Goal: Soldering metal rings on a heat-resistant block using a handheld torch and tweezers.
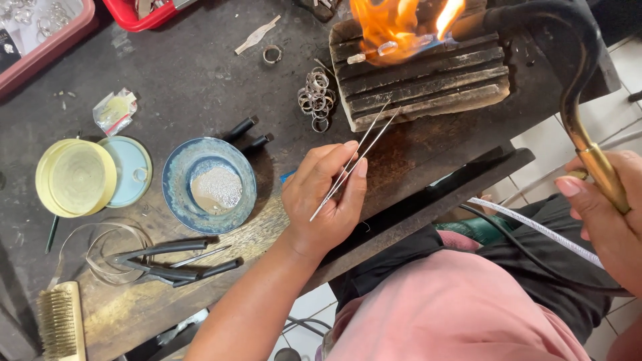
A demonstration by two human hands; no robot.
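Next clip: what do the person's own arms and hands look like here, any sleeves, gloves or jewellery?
Both hands are bare: no gloves, rings or watch visible. The left hand and forearm show no sleeve up to the frame edge. The right hand has pink-painted nails; its wrist is cut off.

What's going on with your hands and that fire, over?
Left hand pinching tweezers, tips by charred block. Right hand gripping torch; flame on small pieces. Loose rings beside block, apart.

- Left hand [326, 200] pinches thin tweezers [354, 160], tips toward the charred block [421, 80] at the workbench's far edge.
- Right hand [605, 207] grips a brass torch [588, 134]; flame [394, 23] plays on the block's top.
- A pile of rings [315, 99] lies just left of the block.
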